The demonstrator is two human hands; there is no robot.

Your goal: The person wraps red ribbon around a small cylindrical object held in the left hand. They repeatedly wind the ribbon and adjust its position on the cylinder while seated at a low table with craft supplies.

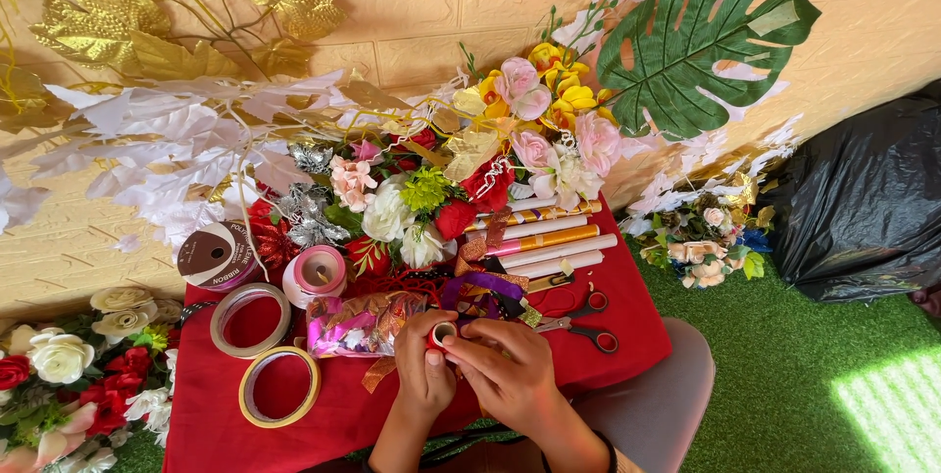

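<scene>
The small red spool (441, 335) is sitting right at the near edge of the red table (627, 336), lifted just off the cloth between both hands. Its open core is facing up toward the camera, so its axis is running roughly upright, tilted a little toward the viewer.

The left hand (423, 375) is cupping the spool from below and from the left, thumb lying up along its near side, fingers wrapped narrowly round it. The right hand (510, 375) is closing in from the right, fingertips pinching at the spool's right rim; whether it is nipping a loose end of ribbon there is too small to tell. So the spool is lying up and left of the right hand, up and slightly right of the left, and both are touching it. The left is doing the carrying.

Just beyond the spool, a heap of ribbons (372, 321) in pink, gold and purple is lying. Scissors (583, 328) are resting just right of the hands, handles pointing right. Two tape rings (279, 387) are lying to the left, with a pink spool (316, 275) behind them. Rolled papers (549, 238) are stacked further back, under a bank of artificial flowers (441, 189).
</scene>
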